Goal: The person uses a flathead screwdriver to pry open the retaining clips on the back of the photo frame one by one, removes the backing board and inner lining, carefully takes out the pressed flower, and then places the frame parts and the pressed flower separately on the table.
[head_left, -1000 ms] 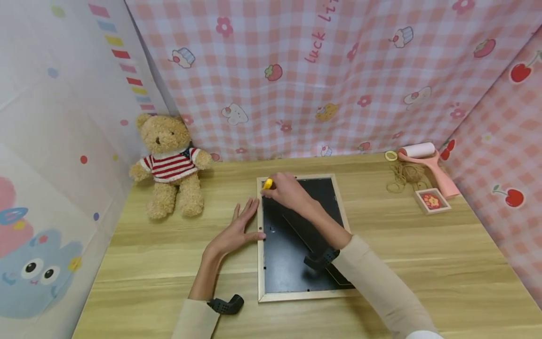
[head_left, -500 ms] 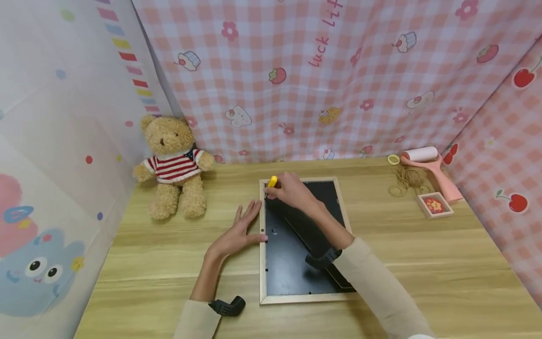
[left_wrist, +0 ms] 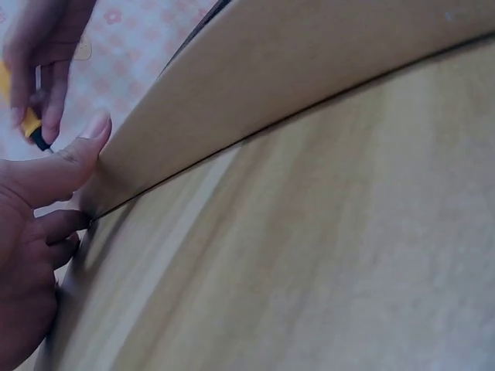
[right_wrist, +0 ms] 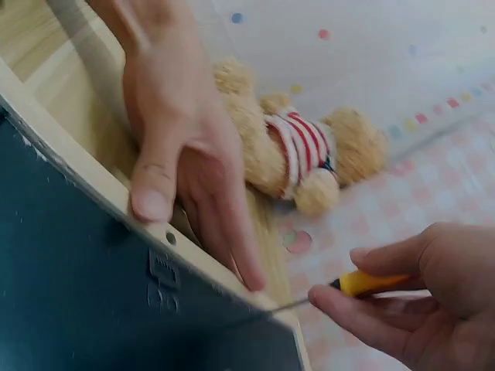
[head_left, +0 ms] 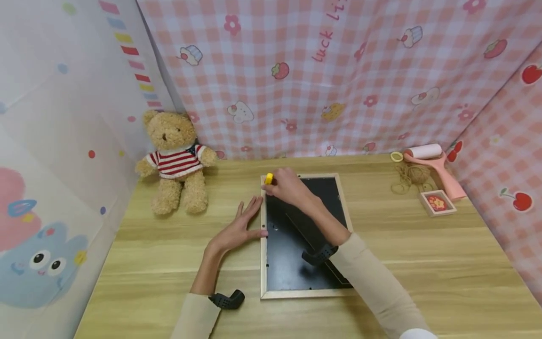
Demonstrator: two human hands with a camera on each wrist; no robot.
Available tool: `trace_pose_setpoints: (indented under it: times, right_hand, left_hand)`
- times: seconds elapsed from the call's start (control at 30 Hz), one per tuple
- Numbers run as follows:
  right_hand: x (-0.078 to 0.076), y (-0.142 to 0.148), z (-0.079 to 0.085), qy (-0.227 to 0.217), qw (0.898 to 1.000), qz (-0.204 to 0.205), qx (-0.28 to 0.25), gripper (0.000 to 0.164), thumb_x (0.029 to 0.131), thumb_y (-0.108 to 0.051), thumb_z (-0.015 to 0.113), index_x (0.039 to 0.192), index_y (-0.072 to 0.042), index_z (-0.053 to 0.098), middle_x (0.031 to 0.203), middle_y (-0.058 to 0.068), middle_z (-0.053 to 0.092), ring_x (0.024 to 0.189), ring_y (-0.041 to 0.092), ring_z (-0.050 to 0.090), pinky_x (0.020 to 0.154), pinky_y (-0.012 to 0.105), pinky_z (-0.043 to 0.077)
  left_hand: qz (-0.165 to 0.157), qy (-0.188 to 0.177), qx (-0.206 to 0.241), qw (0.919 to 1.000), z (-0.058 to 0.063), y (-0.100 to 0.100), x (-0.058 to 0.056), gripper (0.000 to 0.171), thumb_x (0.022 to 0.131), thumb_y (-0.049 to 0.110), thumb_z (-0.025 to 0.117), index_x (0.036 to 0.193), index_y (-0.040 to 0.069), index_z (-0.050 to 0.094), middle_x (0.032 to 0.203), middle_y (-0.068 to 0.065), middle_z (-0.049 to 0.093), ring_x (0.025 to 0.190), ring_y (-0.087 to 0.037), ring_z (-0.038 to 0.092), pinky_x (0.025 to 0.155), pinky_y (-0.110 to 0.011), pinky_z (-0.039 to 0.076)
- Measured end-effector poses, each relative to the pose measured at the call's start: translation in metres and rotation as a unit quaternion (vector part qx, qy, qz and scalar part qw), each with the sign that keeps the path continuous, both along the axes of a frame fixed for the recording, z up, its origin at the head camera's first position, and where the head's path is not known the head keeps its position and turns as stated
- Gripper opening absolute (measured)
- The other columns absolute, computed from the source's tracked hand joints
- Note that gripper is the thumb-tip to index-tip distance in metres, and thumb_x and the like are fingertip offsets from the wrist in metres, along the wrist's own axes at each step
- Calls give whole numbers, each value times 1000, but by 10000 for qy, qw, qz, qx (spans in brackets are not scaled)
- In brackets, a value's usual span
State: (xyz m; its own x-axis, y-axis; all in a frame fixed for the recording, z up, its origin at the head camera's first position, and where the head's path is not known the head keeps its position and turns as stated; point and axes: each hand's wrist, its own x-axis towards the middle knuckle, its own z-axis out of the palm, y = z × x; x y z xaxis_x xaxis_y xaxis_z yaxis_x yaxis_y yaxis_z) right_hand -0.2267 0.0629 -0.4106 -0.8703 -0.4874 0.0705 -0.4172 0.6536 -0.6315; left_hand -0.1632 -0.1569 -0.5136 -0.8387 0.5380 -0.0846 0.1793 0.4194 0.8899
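A picture frame with a pale wooden rim lies on the table, its black backing board facing up. My right hand pinches a screwdriver by its yellow handle over the far left corner. In the right wrist view its thin metal shaft slants across the rim to the backing; the tip is blurred. My left hand steadies the left rim, thumb on top and straight fingers against the outer side. A small metal hanger sits on the backing near that rim.
A teddy bear in a striped shirt sits at the back left. At the back right lie a pink-handled lint roller, twine, a yellow ring and a small framed box. Printed cloth hangs behind the table.
The screwdriver handle leaned right half a second ago and now stands more upright, at nearly the same corner. My left hand keeps its place on the rim. The head view has shifted slightly.
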Motion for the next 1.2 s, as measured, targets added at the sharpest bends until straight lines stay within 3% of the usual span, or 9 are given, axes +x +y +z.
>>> trace_pose_setpoints:
  times: [0.07, 0.17, 0.3, 0.5, 0.57, 0.63, 0.8, 1.0, 1.2]
  right_hand:
    - [2, 12, -3, -346, 9979, -126, -527, 22, 106, -14, 74, 107, 7, 80, 90, 14, 82, 81, 26, 80, 73, 30, 64]
    - [13, 37, -7, -931, 9818, -339, -1623, 26, 107, -15, 74, 120, 8, 78, 102, 17, 84, 95, 31, 83, 92, 41, 67]
    - [56, 69, -12, -1406, 9585, -305, -2461, 32, 105, -13, 76, 130, 7, 75, 108, 16, 84, 101, 31, 83, 101, 39, 64]
    - [136, 83, -36, -1728, 9636, 16, -2038, 31, 101, -20, 81, 130, -7, 81, 117, 5, 83, 97, 16, 77, 87, 24, 61]
    - [154, 84, -45, -1626, 9696, -48, -1827, 30, 100, -23, 82, 128, -10, 83, 119, 2, 83, 96, 10, 73, 83, 22, 58]
    - [165, 83, -51, -1524, 9717, -117, -1800, 30, 100, -22, 82, 127, -10, 83, 117, 2, 83, 96, 7, 73, 83, 22, 59]
    - [175, 77, -54, -1336, 9724, -209, -1900, 29, 99, -20, 83, 125, -8, 83, 115, 1, 84, 100, 6, 74, 87, 22, 60]
    - [175, 66, -52, -1064, 9764, -216, -1865, 29, 97, -23, 85, 122, -9, 85, 113, -1, 84, 99, 8, 72, 87, 23, 60]
    - [175, 63, -57, -642, 9754, -50, -2107, 25, 97, -22, 85, 117, -7, 85, 108, -1, 84, 96, 8, 75, 84, 21, 62]
  left_hand:
    - [-2, 50, -35, 10000, 0, -2, 0, 104, 100, 39, 81, 178, 16, 16, 185, -16, 0, 167, -46, -21, 132, -75, -4]
    - [-58, 124, -102, 9999, 0, -3, 0, 103, 102, 37, 80, 178, 14, 15, 185, -15, 0, 168, -43, -19, 134, -69, -7]
    - [-178, 197, -171, 9995, 0, -2, 2, 104, 101, 34, 81, 178, 14, 13, 186, -12, 0, 171, -35, -15, 136, -61, -10]
    - [-637, 242, -361, 9970, 5, -11, 17, 127, 87, 56, 89, 178, 18, 10, 185, -13, -9, 169, -43, -17, 135, -68, -3]
    - [-851, 309, -377, 9952, 3, -14, 25, 137, 81, 70, 87, 179, 17, 7, 185, -15, -12, 168, -46, -18, 134, -70, -2]
    - [-998, 483, -380, 9931, -3, -15, 31, 145, 74, 83, 81, 179, 16, 5, 185, -15, -12, 170, -41, -17, 137, -60, -7]
    - [-1103, 801, -421, 9898, -14, -14, 37, 153, 68, 91, 74, 178, 14, 2, 185, -16, -10, 172, -30, -14, 137, -40, -15]
    - [-1156, 865, -263, 9892, -11, -15, 38, 151, 72, 85, 79, 178, 11, 2, 184, -21, -9, 171, -34, -13, 137, -42, -15]
    - [-1090, 808, -423, 9898, -13, -14, 39, 152, 68, 92, 72, 178, 15, 0, 185, -16, -11, 172, -31, -14, 137, -38, -15]
